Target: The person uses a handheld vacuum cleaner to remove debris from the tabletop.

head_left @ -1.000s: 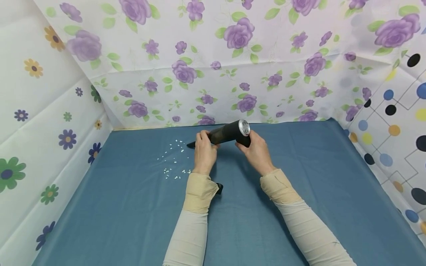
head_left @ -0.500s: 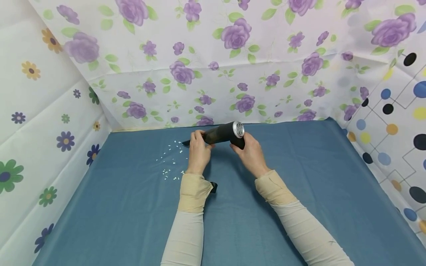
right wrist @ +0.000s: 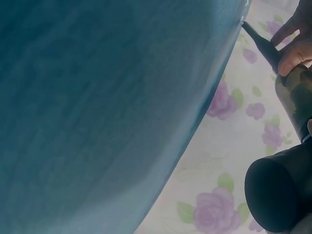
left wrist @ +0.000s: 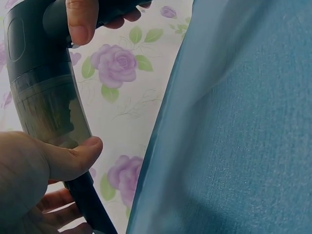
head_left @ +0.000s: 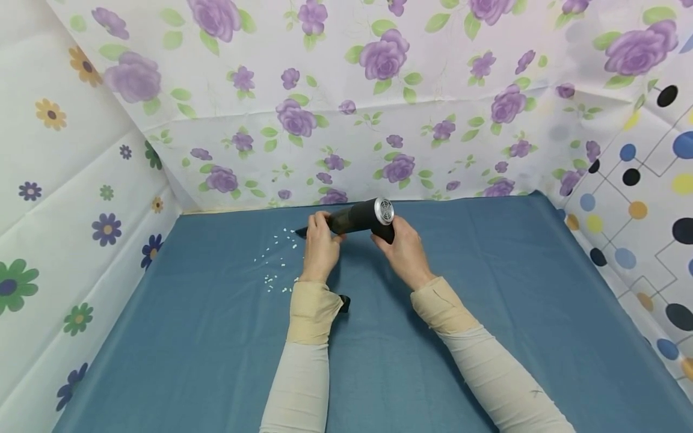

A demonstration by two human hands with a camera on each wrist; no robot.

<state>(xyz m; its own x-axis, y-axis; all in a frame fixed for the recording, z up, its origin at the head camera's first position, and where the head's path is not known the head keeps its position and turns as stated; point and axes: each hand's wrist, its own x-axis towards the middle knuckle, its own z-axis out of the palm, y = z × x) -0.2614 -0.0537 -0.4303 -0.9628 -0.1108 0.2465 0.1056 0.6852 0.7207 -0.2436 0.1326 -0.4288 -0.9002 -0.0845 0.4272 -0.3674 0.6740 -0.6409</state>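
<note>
Gripping by its handle with the right hand, and round its front end with the left hand, a black handheld vacuum, held above the blue-covered bench, near the middle of the back edge, pointing toward the left edge. Slid slightly leftward since a second ago, along with both hands, bringing the nozzle closer to the loose white bits. Seen only from the head: a silver vent at the rear. Seen best from the left wrist: a see-through canister, with the left thumb across its lower end. Seen from the right wrist: a round dark end of the vacuum, facing the camera, and the nozzle's tip just beside white bits; unable to tell whether touching. Leaving, from widest to narrowest, a broad stretch from the right hand to the right edge, a smaller one from the white bits to the left edge, and a thin strip between nozzle and back edge
</note>
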